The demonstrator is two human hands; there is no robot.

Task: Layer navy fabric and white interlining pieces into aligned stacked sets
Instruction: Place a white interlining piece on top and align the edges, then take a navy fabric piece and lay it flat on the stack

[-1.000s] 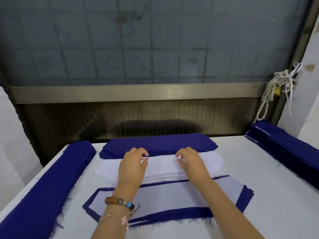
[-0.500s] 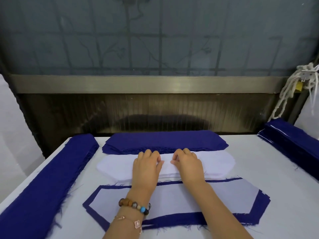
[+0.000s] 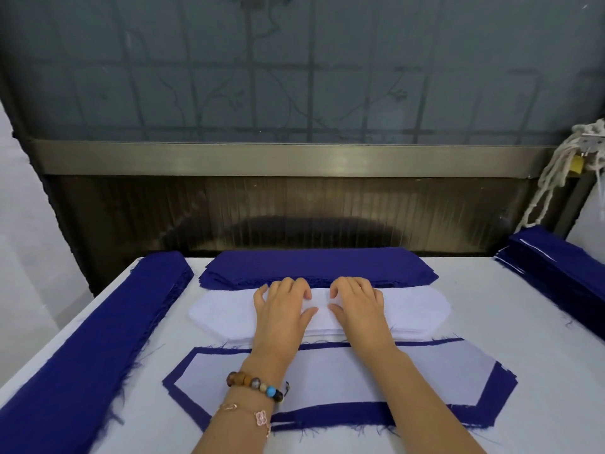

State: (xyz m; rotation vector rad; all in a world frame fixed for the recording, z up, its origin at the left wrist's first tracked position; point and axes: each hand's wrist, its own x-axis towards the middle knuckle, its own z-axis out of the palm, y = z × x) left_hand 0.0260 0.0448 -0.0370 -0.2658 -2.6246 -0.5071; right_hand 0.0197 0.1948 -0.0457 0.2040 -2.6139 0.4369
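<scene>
Gently — with left hand (image 3: 281, 311), right hand (image 3: 360, 308) flat, gripping nothing, on seemingly limp interlining stack (image 3: 222, 314) — pinch top ply's edge.

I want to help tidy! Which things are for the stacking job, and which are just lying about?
For the job: white interlining stack under left hand and right hand; navy fabric stack behind; layered set in front; left navy pile; right navy pile.
Just lying about: white rope, padlock.

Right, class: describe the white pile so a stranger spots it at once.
On the table, find the navy stack at the far edge. Just in front lies the pile, under the left hand and right hand. Unlike its neighbours, it is all white; the nearer set has a navy border.
</scene>
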